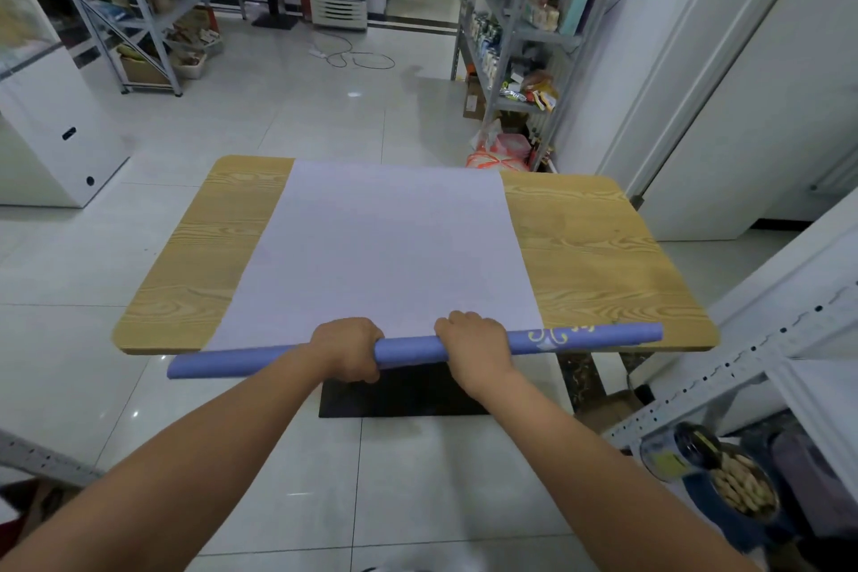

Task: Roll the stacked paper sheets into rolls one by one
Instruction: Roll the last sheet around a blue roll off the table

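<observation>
A long blue-purple paper roll [408, 348] with a yellow and white pattern near its right end lies along the near edge of the wooden table [594, 255]. My left hand [347, 347] grips it left of its middle, and my right hand [476, 347] grips it right of its middle, fingers curled over the top. Beyond the roll, flat pale paper sheets [390, 246] cover the middle of the table, reaching to its far edge. The roll's two ends stick out past the sheets on both sides.
Metal shelving with goods stands at the far left [139, 5], far right [520, 28] and near right [743, 386]. A jar of nuts [738, 483] lies at the lower right. A white cabinet [46, 125] stands left. A dark table base [404, 390] sits below.
</observation>
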